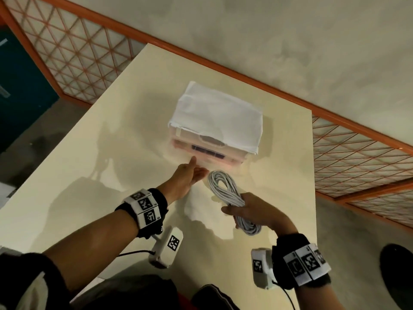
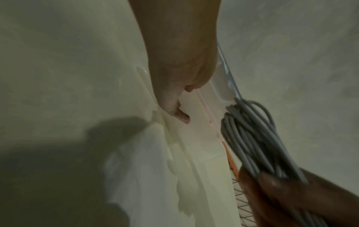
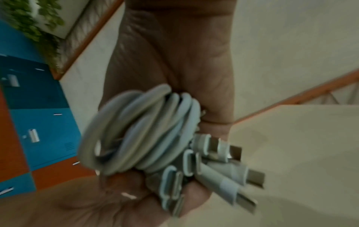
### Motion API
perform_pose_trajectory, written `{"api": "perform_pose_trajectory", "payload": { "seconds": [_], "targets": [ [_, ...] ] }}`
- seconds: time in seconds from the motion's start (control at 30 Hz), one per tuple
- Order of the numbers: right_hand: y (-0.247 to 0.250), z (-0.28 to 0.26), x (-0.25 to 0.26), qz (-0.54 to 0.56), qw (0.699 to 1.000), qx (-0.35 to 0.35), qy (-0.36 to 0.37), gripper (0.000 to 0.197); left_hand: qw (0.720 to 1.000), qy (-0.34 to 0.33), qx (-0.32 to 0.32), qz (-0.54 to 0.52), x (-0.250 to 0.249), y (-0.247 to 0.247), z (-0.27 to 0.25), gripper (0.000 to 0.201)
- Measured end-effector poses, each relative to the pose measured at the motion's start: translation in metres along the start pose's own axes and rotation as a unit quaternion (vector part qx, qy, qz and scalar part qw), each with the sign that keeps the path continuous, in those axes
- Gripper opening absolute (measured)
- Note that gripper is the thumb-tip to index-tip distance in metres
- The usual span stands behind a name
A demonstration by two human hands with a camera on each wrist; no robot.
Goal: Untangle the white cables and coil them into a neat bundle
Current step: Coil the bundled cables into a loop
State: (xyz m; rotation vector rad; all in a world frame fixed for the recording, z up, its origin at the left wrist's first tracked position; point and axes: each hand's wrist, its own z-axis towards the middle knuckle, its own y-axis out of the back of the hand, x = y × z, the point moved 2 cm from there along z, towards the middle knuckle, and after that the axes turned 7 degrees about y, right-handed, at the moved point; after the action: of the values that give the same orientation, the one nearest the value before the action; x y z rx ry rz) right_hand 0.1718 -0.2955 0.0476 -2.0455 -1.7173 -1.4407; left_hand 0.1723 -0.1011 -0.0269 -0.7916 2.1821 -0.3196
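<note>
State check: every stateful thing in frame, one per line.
White coiled cable bundle: coiled, lifted off the table, connector ends gathered.
Right hand: grip closed round the bundle's middle.
Left hand: fingers straight, holding nothing, at the box front.
Pink plastic box: closed, on the table.
White cloth: draped over the box.

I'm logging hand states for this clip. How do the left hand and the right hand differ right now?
The right hand is curled round the coiled white cables, holding them above the table; the left hand holds nothing. The left hand's fingers are stretched out toward the cloth-covered box, its thumb near the box's front edge, while the right hand stays further from the box. Both wear tagged wristbands.
</note>
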Motion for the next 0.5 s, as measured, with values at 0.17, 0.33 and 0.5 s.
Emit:
{"api": "perform_pose_trajectory", "payload": {
  "seconds": [0.17, 0.33, 0.5],
  "targets": [
    [0.024, 0.017, 0.052, -0.055, 0.996, 0.018, 0.064, 0.015, 1.000, 0.023, 0.014, -0.012, 0.010, 0.016, -0.021, 0.043],
    [0.027, 0.066, 0.074, -0.180, 0.981, 0.029, 0.069, 0.046, 0.999, 0.034, 0.026, -0.021, 0.016, 0.018, -0.037, 0.044],
    [0.018, 0.099, 0.063, -0.241, 0.969, 0.043, 0.041, 0.059, 0.999, 0.036, 0.022, -0.015, 0.020, 0.015, -0.044, 0.045]
  ]
}}
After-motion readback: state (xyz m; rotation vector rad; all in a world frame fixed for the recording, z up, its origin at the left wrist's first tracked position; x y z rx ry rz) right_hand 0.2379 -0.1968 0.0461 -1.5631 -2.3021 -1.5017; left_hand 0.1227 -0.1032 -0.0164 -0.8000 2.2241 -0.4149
